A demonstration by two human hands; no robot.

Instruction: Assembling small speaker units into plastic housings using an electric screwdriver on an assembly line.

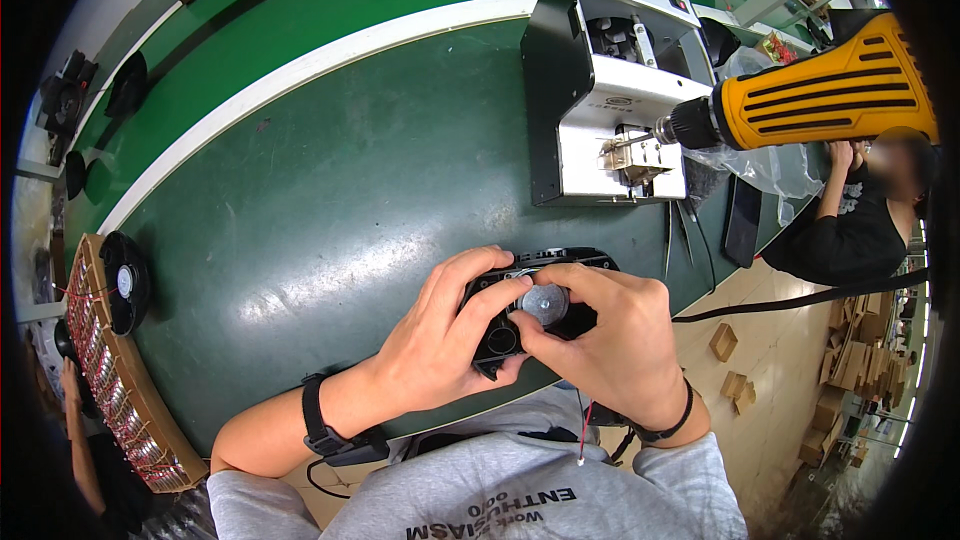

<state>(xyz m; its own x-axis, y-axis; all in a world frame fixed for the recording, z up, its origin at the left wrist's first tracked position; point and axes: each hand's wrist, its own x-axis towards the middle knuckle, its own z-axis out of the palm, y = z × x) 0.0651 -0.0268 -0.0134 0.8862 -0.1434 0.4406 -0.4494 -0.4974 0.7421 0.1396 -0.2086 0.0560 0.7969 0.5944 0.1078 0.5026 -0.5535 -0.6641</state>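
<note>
Left hand (440, 335) curled around the left side of a black fan frame (520, 305), right hand (605, 335) pinching its round grey hub (544, 305), frame held over the near edge of the green table (330, 180), white-and-black machine (610, 90) beyond, yellow power tool (820, 90) hanging by it.

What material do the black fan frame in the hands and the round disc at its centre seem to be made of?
The fan frame looks like black moulded plastic, with a smooth, slightly glossy surface. The round disc looks like grey metal with a dull sheen, possibly a rotor hub; a metallic label cannot be excluded.
</note>
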